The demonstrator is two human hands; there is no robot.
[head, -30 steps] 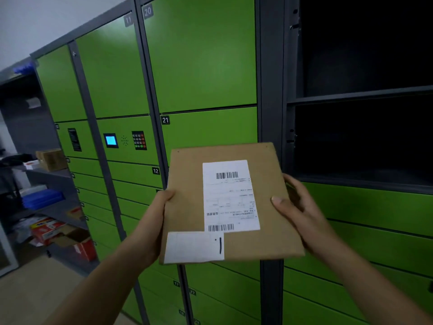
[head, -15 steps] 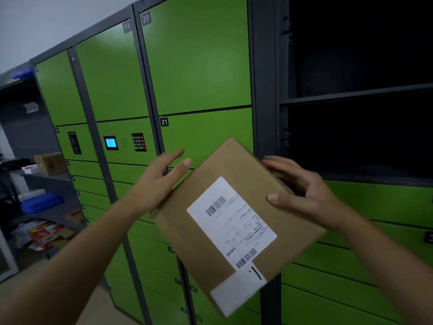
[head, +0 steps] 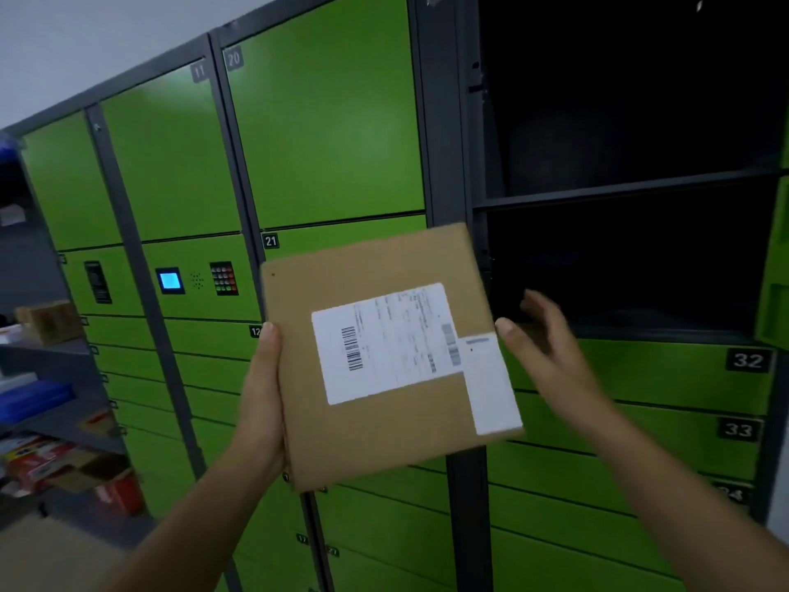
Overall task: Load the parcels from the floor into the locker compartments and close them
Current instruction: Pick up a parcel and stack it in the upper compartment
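Flat parcel [head: 384,442] is gripped at its left edge by the left hand [head: 260,403], thumb on the labelled face, so the label stays readable. The right hand [head: 550,348], blurred, fingers straight, holds nothing just right of the parcel. The open compartment [head: 619,267] lies just beyond those fingers, probably the target.

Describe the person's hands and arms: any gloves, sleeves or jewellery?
Left hand and right hand are bare, ungloved. The forearms are uncovered, no sleeve edge in view. No ring, watch or wristband shows, though the right hand is motion-blurred.
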